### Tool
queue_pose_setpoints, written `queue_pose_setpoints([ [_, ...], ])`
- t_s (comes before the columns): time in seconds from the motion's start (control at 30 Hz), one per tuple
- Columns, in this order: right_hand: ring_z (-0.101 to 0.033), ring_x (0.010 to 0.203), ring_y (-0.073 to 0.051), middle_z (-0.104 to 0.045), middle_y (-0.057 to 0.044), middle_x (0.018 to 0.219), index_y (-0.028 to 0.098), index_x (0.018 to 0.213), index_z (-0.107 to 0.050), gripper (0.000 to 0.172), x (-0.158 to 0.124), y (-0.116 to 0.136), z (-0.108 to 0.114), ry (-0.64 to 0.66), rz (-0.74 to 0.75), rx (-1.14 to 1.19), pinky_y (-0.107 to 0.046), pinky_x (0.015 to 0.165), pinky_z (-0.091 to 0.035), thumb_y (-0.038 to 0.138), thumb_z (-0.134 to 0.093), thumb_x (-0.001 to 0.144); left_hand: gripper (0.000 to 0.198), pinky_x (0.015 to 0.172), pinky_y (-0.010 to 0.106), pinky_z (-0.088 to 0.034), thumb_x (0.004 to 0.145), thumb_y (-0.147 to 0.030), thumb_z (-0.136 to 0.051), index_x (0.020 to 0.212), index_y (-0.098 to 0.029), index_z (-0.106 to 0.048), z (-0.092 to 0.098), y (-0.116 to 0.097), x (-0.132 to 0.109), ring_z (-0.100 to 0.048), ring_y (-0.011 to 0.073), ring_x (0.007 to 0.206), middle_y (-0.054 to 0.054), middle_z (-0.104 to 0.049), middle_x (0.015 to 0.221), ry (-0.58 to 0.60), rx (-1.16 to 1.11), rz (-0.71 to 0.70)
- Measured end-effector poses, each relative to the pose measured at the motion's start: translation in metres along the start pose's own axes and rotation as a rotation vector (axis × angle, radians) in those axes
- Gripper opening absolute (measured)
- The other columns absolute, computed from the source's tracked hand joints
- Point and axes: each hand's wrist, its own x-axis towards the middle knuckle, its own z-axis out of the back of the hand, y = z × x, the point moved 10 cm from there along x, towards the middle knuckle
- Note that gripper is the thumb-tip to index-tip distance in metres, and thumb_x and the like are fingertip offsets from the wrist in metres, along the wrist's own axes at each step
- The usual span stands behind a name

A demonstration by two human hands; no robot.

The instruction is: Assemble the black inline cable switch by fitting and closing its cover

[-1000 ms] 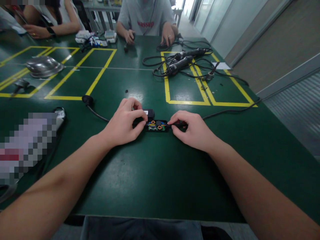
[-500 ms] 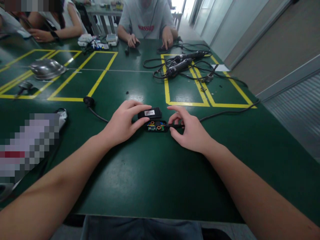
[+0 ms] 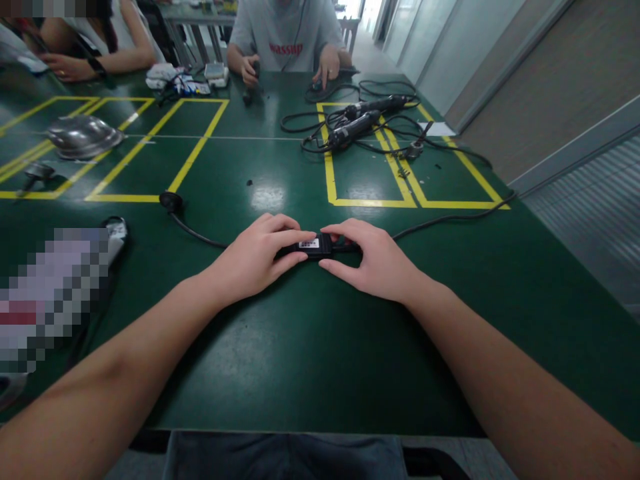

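Note:
A small black plastic case (image 3: 324, 247) lies in front of me, with its white-labelled cover now on top and the circuit board out of sight. My left hand (image 3: 260, 253) grips the cover's left part between thumb and fingers. Around the right end of the case, my right hand (image 3: 370, 257) has its thumb at the near edge and its fingertips at the far edge. A black cord (image 3: 425, 223) runs out to the right from behind this hand. On the left, another length of cord ends in a round black plug (image 3: 171, 201).
Two black electric screwdrivers (image 3: 354, 130) with tangled cords lie beyond my right hand. A shiny metal bowl-like part (image 3: 83, 138) sits at the left, past a pixelated package (image 3: 55, 287). Across the table a person (image 3: 287, 40) handles small dark parts.
The cover has moved from behind the open case onto it, hiding the board. My right hand has shifted left from the cord to the case's end. The view has shifted slightly.

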Motion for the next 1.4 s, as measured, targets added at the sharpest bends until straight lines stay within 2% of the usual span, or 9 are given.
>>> queue_pose_setpoints([
  [0.27,-0.073,0.116,-0.039,-0.087,-0.013,0.119,0.025,0.123,-0.085,0.025,0.000,0.002,0.003,-0.045,0.008,-0.217,-0.056,0.102,-0.050,0.040,-0.084,0.103,0.033,0.113,0.048,-0.064,0.113,-0.030,-0.070,0.143,-0.022,-0.081,-0.003,-0.002,0.003,-0.076,0.0296,0.123,0.012,-0.082,0.132,0.037,-0.040,0.024],
  [0.53,-0.074,0.111,-0.035,-0.085,-0.011,0.118,0.025,0.125,-0.080,0.025,0.001,-0.002,-0.002,0.012,-0.030,-0.139,-0.051,0.098,-0.052,0.036,-0.080,0.103,0.037,0.115,0.051,-0.062,0.111,-0.029,-0.071,0.145,-0.019,-0.079,-0.004,-0.001,0.003,-0.076,0.0316,0.126,0.014,-0.082,0.134,0.047,-0.057,0.058],
  [0.63,-0.074,0.109,-0.034,-0.084,-0.010,0.118,0.025,0.134,-0.074,0.036,0.000,-0.006,-0.001,0.004,-0.056,-0.084,-0.050,0.097,-0.055,0.037,-0.081,0.100,0.041,0.115,0.049,-0.062,0.109,-0.034,-0.072,0.148,-0.020,-0.074,-0.001,0.010,0.002,-0.077,0.0300,0.126,0.013,-0.083,0.136,0.004,-0.180,0.158],
  [0.73,-0.074,0.103,-0.032,-0.082,-0.010,0.117,0.025,0.139,-0.067,0.046,0.000,-0.010,0.003,-0.021,-0.110,-0.034,-0.048,0.094,-0.057,0.036,-0.082,0.097,0.038,0.107,0.045,-0.064,0.108,-0.037,-0.071,0.142,-0.022,-0.072,0.009,0.031,0.000,-0.078,0.0291,0.123,0.011,-0.082,0.134,-0.110,-0.238,0.319],
  [0.83,-0.072,0.097,-0.029,-0.081,-0.008,0.110,0.026,0.121,-0.067,0.028,0.000,-0.012,0.004,-0.006,-0.135,-0.015,-0.046,0.091,-0.057,0.030,-0.078,0.096,0.027,0.108,0.049,-0.063,0.103,-0.035,-0.075,0.127,-0.022,-0.075,0.023,0.049,-0.004,-0.076,0.0317,0.122,0.010,-0.082,0.127,-0.185,-0.062,0.443],
  [0.93,-0.071,0.091,-0.028,-0.078,-0.007,0.100,0.025,0.105,-0.067,0.011,0.001,-0.009,0.003,0.025,-0.114,-0.021,-0.043,0.087,-0.057,0.025,-0.072,0.096,0.022,0.105,0.051,-0.062,0.100,-0.034,-0.078,0.118,-0.023,-0.075,0.025,0.060,-0.006,-0.074,0.0338,0.117,0.010,-0.082,0.118,-0.148,0.084,0.484],
  [1.07,-0.070,0.089,-0.027,-0.077,-0.007,0.097,0.025,0.103,-0.071,0.007,0.002,-0.007,0.004,0.020,-0.079,-0.033,-0.042,0.084,-0.057,0.022,-0.069,0.097,0.019,0.099,0.051,-0.062,0.102,-0.035,-0.074,0.115,-0.022,-0.076,0.021,0.060,-0.004,-0.074,0.0340,0.110,0.011,-0.082,0.112,-0.117,0.116,0.408],
  [1.23,-0.072,0.091,-0.027,-0.080,-0.007,0.100,0.025,0.106,-0.074,0.009,0.003,-0.007,0.003,0.026,-0.070,-0.028,-0.042,0.086,-0.059,0.021,-0.071,0.099,0.021,0.106,0.051,-0.059,0.106,-0.036,-0.063,0.106,-0.020,-0.077,0.031,0.033,0.001,-0.071,0.0331,0.114,0.014,-0.080,0.121,-0.136,0.169,0.191],
  [1.4,-0.074,0.091,-0.027,-0.082,-0.007,0.101,0.024,0.107,-0.076,0.010,0.003,-0.006,0.002,0.026,-0.059,-0.033,-0.042,0.087,-0.060,0.020,-0.070,0.101,0.016,0.085,0.042,-0.055,0.104,-0.031,-0.061,0.098,-0.021,-0.071,0.014,0.006,0.003,-0.069,0.0271,0.086,0.008,-0.075,0.092,0.090,0.172,0.060],
])
